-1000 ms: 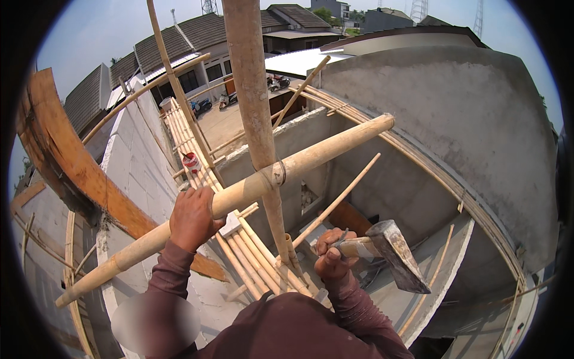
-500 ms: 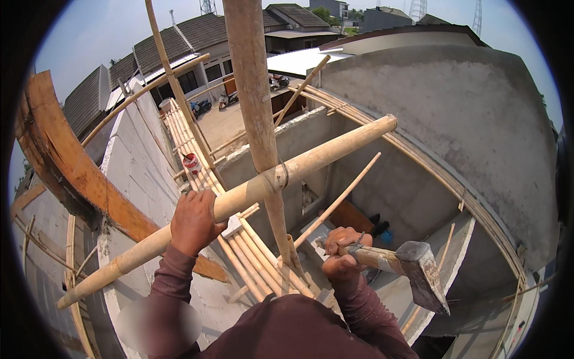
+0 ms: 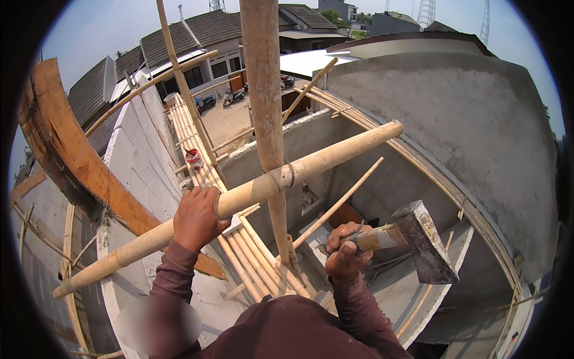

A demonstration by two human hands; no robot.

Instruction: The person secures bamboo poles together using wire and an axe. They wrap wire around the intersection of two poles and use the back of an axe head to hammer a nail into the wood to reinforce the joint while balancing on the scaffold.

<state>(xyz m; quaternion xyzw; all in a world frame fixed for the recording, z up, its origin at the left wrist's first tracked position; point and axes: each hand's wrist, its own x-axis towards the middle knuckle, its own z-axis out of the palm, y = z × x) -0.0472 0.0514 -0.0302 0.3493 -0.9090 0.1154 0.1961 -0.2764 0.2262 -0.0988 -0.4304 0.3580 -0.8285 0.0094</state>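
- Left hand (image 3: 198,218): closed over the crossbar (image 3: 248,197), a thick bamboo pole, left of the lashing (image 3: 286,176). Knuckles on top, thumb toward the right; how tightly it grips, cannot tell.
- Right hand (image 3: 348,250): curled closed around the handle of the axe (image 3: 426,242), lower and well apart from the left hand.
- Axe: off to the right, below the crossbar's far end and clear of it. Head worn, blotched grey and brown; handle pale.
- Crossbar: slants from lower left to upper right, crossing the upright (image 3: 263,90), another thick bamboo; lashing binds them where they meet.
- Thin pole (image 3: 341,203): leans at a slant just above the right hand.
- Platform (image 3: 254,263): bamboo poles side by side, running away beneath the crossbar; red-and-white pail (image 3: 194,159) on its farther stretch.
- Left: orange-brown board (image 3: 113,191), seemingly bent by the lens; pale block wall (image 3: 140,137) behind it.
- Right: tall grey wall (image 3: 436,90), bundled poles (image 3: 412,158) along its lower edge.
- Far off: motorbikes (image 3: 234,97) parked before tiled roofs (image 3: 209,30).
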